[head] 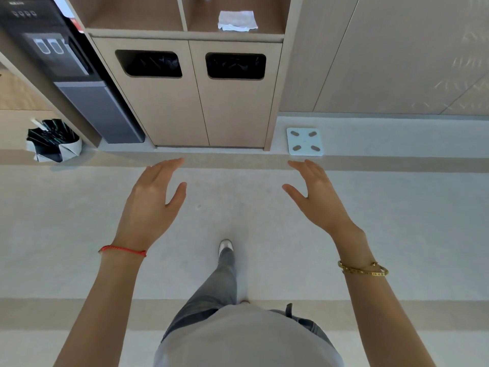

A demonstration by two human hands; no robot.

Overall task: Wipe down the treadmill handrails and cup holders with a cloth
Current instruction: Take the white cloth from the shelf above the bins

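Both bare hands are raised in front of the person over a pale grey floor [397, 221], and neither holds anything. The left hand [152, 202], with a red string bracelet [123, 250] at its wrist, has its fingers straight and together and the thumb spread apart. The right hand [317, 197], above a gold bangle [363, 270], is likewise spread flat with relaxed fingers. The two hands are well apart from each other. The task's thing, a folded white cloth [237, 21], lies on the brown shelf [270, 25] of a beige wooden cabinet [172, 109], in the right-hand compartment, far from both hands. Below the shelf, two cabinet doors have dark openings lined with black bags. A dark water dispenser [66, 62] stands left of the cabinet, with a small bin lined in black [54, 141] on the floor nearby. A pale blue bathroom scale [304, 141] lies on the floor just right of the cabinet. One leg in grey trousers [217, 282] is stepped forward.
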